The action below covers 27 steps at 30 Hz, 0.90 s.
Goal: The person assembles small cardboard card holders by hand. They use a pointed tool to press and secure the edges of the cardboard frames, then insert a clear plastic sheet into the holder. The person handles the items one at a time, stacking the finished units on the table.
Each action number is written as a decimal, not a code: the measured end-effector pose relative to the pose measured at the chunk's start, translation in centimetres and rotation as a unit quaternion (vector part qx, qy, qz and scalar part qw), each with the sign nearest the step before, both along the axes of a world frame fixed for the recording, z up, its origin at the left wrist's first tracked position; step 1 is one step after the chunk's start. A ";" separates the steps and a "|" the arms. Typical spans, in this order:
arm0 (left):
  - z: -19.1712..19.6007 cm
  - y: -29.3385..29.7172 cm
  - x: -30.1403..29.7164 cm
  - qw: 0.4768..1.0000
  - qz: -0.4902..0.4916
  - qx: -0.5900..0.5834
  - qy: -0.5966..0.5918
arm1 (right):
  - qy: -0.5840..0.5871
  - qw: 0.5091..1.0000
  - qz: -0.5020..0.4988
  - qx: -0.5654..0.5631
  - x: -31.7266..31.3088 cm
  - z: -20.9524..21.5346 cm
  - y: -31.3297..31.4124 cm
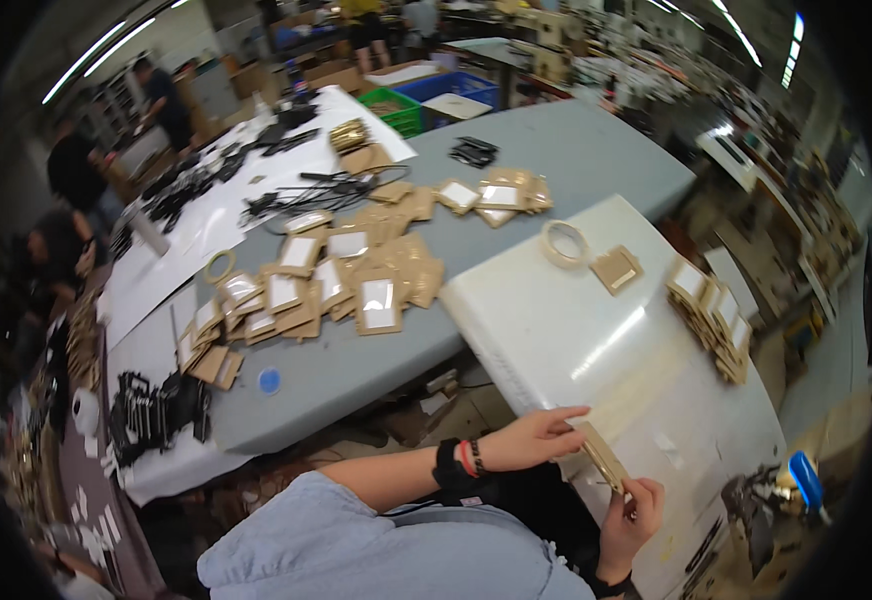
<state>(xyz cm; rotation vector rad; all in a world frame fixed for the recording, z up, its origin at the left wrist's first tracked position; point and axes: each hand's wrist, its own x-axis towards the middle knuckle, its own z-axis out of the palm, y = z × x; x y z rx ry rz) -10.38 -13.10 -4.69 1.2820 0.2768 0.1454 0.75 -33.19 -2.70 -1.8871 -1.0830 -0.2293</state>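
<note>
Two hands hold a small tan frame at the lower right of the picture, over a white surface.

The grey surface [576, 150] fills the middle and top, with a wide heap of tan frames [356, 270] left of centre. The white surface [566, 330] slants across the right, bearing a stack of frames [713, 315] at its right edge, a tape roll [565, 243] and a lone frame piece [617, 268] near its top. At lower right the left hand [534, 438] lies flat, fingers spread along the small frame [604, 458], steadying its upper end. The right hand [632, 510] pinches the frame's lower end between thumb and fingers. Judging by the tilt, the work goes best with the frame braced on the white surface, both grips kept near the edges.
</note>
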 end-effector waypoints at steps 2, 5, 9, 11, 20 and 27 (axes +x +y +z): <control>0.2 0.5 -0.8 0.985 0.011 0.173 -0.010 | 0.012 1.000 0.014 -0.004 -0.2 0.3 0.6; -0.9 0.0 -1.5 0.984 0.064 0.147 -0.079 | -0.001 0.999 0.034 -0.026 -0.1 0.2 1.0; -2.1 -0.4 -0.9 0.994 0.048 -0.056 -0.083 | -0.044 0.996 0.070 -0.023 -0.1 -0.6 1.1; -2.5 0.0 -0.5 0.992 0.053 -0.074 -0.085 | -0.037 0.996 0.077 -0.026 0.0 -1.0 1.2; 0.0 3.8 -2.8 0.955 0.268 0.028 -0.125 | -0.029 0.996 0.023 -0.084 2.5 -2.1 0.3; 2.5 16.7 -20.3 0.585 0.754 0.286 -0.086 | -0.112 0.990 -0.024 -0.087 5.2 -1.1 -3.1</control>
